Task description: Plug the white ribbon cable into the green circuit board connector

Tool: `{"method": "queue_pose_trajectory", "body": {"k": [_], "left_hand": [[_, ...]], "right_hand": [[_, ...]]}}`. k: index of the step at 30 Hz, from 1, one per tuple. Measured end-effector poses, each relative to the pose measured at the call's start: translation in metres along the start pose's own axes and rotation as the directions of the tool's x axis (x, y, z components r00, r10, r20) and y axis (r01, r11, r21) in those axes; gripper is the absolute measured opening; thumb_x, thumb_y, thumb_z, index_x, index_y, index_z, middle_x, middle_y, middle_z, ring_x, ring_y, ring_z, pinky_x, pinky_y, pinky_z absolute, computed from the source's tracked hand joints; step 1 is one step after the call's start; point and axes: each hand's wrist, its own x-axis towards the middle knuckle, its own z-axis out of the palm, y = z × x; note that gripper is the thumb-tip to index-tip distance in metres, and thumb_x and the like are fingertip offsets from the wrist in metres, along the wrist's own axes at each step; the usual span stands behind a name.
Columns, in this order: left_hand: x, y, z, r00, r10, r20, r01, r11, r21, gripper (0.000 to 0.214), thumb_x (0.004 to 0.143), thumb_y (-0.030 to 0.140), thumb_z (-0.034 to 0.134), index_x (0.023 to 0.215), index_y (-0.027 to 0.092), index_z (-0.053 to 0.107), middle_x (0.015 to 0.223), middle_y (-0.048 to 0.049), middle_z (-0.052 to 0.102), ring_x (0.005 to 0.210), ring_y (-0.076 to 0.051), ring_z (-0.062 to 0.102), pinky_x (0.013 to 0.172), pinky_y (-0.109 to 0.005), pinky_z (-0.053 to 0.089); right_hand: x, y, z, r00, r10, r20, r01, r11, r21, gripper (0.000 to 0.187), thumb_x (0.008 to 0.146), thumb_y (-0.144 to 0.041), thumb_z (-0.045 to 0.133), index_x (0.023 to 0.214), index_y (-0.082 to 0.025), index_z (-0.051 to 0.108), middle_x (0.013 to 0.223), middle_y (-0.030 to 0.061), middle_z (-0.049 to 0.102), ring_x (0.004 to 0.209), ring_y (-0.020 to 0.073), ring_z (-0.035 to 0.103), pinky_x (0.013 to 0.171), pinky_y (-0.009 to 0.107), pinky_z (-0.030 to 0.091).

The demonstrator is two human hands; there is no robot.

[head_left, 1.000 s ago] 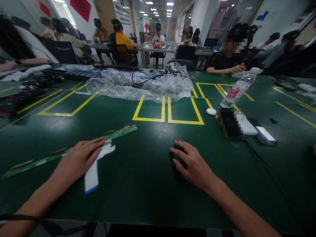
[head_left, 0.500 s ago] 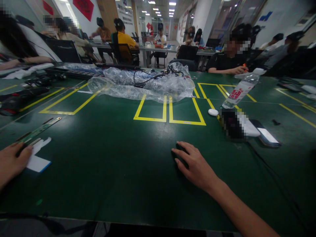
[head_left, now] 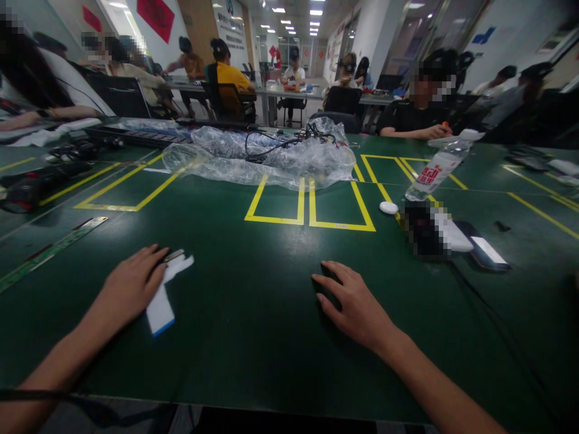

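Observation:
My left hand [head_left: 136,280] is closed on a white flat ribbon cable [head_left: 161,307], just above or on the green table [head_left: 253,337]. The cable has a blue-edged end pointing toward me, a bent upper part and a greyish connector-like end by my fingertips. Part of it is hidden under my fingers. Left of this hand lies a long, narrow green circuit board [head_left: 56,250]. My right hand [head_left: 350,301] rests palm down on the table with its fingers apart, holding nothing.
Clear plastic wrap [head_left: 289,160] with black cables [head_left: 271,144] lies across the back. To the right are a tilted water bottle [head_left: 436,169], a white oval object [head_left: 388,207] and a phone [head_left: 484,247]. A co-worker [head_left: 420,108] sits opposite; yellow tape [head_left: 341,226] marks the table.
My left hand has moved right with the ribbon cable, away from the circuit board, which stays at the left. My right hand rests in the same place.

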Motion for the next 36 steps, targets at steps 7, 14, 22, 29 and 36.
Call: {"method": "queue_pose_trajectory", "body": {"k": [7, 14, 22, 29, 36], "left_hand": [[0.029, 0.189, -0.015, 0.914, 0.402, -0.053, -0.398, 0.864, -0.308, 0.033, 0.099, 0.032, 0.041, 0.126, 0.022, 0.058, 0.146, -0.0085, 0.051, 0.14, -0.026, 0.042, 0.115, -0.056, 0.036], [0.037, 0.256, -0.015, 0.833, 0.54, -0.116, -0.538, 0.747, -0.39, 0.027, 0.099, 0.025, 0.043, 0.121, 0.021, 0.058, 0.145, -0.0096, 0.052, 0.139, -0.026, 0.044, 0.114, -0.056, 0.037], [0.037, 0.255, -0.012, 0.824, 0.55, -0.133, -0.555, 0.738, -0.384, 0.029, 0.1, 0.026, 0.042, 0.123, 0.023, 0.058, 0.144, -0.0076, 0.054, 0.138, -0.025, 0.045, 0.114, -0.056, 0.037], [0.035, 0.251, -0.02, 0.81, 0.58, -0.085, -0.567, 0.741, -0.359, 0.034, 0.101, 0.026, 0.04, 0.131, 0.026, 0.056, 0.146, -0.006, 0.052, 0.139, -0.024, 0.044, 0.114, -0.054, 0.038], [0.033, 0.145, -0.022, 0.937, 0.348, 0.016, -0.338, 0.92, -0.197, 0.05, 0.099, 0.044, 0.036, 0.144, 0.022, 0.046, 0.154, -0.01, 0.042, 0.142, -0.027, 0.04, 0.116, -0.052, 0.035]], "right_hand": [[0.0, -0.002, -0.002, 1.0, 0.013, 0.023, -0.013, 1.0, -0.022, 0.048, 0.094, -0.029, 0.054, 0.142, -0.025, 0.053, 0.148, 0.0136, 0.05, 0.138, 0.0311, 0.043, 0.11, 0.055, 0.04], [0.0, -0.003, 0.0, 0.999, 0.02, 0.045, -0.017, 0.997, -0.07, 0.051, 0.094, -0.032, 0.055, 0.143, -0.023, 0.052, 0.15, 0.0152, 0.047, 0.139, 0.0327, 0.041, 0.111, 0.055, 0.038], [0.0, -0.005, 0.0, 0.999, 0.004, 0.048, 0.0, 0.996, -0.092, 0.05, 0.094, -0.031, 0.055, 0.143, -0.024, 0.052, 0.15, 0.0162, 0.047, 0.139, 0.0332, 0.041, 0.111, 0.055, 0.037], [0.001, -0.003, 0.002, 0.999, -0.006, 0.037, 0.01, 0.995, -0.099, 0.049, 0.094, -0.032, 0.055, 0.142, -0.025, 0.053, 0.149, 0.0161, 0.048, 0.139, 0.033, 0.042, 0.111, 0.055, 0.038], [-0.001, -0.003, -0.001, 0.997, 0.035, 0.073, -0.03, 0.997, -0.068, 0.05, 0.096, -0.035, 0.054, 0.145, -0.029, 0.049, 0.154, 0.012, 0.044, 0.142, 0.0321, 0.037, 0.111, 0.057, 0.038]]}}
